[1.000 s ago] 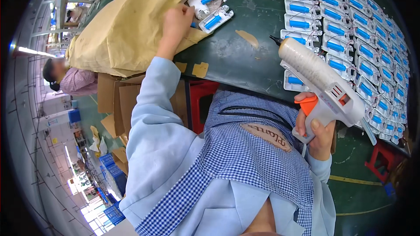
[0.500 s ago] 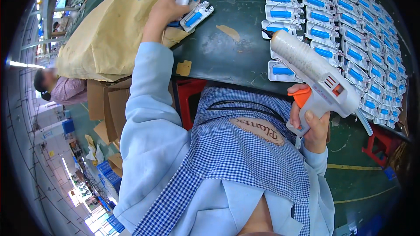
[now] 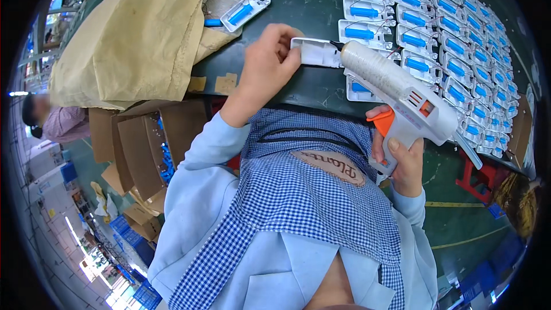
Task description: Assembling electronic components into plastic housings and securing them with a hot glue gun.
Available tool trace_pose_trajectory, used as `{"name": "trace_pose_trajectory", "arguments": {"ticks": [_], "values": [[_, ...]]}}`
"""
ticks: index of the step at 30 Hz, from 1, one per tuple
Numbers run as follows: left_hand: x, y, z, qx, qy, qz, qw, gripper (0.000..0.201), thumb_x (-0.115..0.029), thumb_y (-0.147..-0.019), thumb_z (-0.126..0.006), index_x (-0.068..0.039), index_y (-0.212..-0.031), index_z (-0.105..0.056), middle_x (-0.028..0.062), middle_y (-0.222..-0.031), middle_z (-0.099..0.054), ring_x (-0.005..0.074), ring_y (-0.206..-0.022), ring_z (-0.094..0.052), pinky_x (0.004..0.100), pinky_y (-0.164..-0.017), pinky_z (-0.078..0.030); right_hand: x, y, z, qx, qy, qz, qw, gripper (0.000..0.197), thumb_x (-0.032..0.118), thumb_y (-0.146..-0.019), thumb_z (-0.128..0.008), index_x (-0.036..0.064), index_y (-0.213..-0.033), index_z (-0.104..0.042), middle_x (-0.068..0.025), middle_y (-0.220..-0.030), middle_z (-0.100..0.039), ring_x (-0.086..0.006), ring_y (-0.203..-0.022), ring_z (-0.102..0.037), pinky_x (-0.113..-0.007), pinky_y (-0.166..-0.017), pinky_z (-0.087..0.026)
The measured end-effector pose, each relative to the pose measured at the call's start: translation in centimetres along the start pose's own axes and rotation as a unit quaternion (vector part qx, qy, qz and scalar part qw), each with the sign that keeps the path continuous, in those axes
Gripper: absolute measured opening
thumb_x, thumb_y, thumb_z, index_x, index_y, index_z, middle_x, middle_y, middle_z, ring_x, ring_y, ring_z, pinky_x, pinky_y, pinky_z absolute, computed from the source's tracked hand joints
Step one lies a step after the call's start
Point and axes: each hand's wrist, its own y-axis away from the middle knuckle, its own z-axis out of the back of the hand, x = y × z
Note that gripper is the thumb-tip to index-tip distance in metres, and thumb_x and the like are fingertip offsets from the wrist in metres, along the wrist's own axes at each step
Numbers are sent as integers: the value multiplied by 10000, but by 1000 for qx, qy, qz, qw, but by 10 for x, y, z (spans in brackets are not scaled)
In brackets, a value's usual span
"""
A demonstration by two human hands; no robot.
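My right hand (image 3: 402, 158) grips the handle of a white glue gun (image 3: 402, 95) with an orange trigger; its nozzle points at a white plastic housing (image 3: 317, 51). My left hand (image 3: 267, 69) holds that housing by its left end, just above the dark green table (image 3: 298, 0). To the right, several white housings with blue cylindrical cells (image 3: 447, 23) lie in rows.
A crumpled tan bag (image 3: 132, 34) covers the table's left part, with a housing and loose blue cells (image 3: 244, 8) on it. Open cardboard boxes (image 3: 138, 143) stand below the table edge. Another person (image 3: 49, 120) sits at far left. A red stool (image 3: 479, 175) stands lower right.
My left hand came back from the tan bag toward me with a white housing and now holds it at the glue gun's nozzle. The gun has tilted slightly toward it.
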Motion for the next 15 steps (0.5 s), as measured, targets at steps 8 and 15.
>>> {"name": "trace_pose_trajectory", "arguments": {"ticks": [8, 15], "values": [[-9, 14, 3, 25, 111, 163, 980, 315, 10, -868, -570, 11, -1179, -521, 57, -930, -626, 131, -710, -674, 226, -577, -504, -7, 8, 2, 6, 14, -16, 1000, 635, 319, -795, -699, -136, -1177, -474, -244, -1096, -593, -134, -496, -522, -248, -452, -435], [-12, 38, 2, 35, 96, 103, 989, 320, 6, -757, -704, 54, -1059, -609, 147, -1088, -563, 159, -677, -635, 247, -615, -534, -10, 15, 3, 46, 82, -98, 991, 551, 237, -842, -646, -87, -1236, -436, -211, -1155, -586, -140, -553, -538, -251, -487, -437]]}}
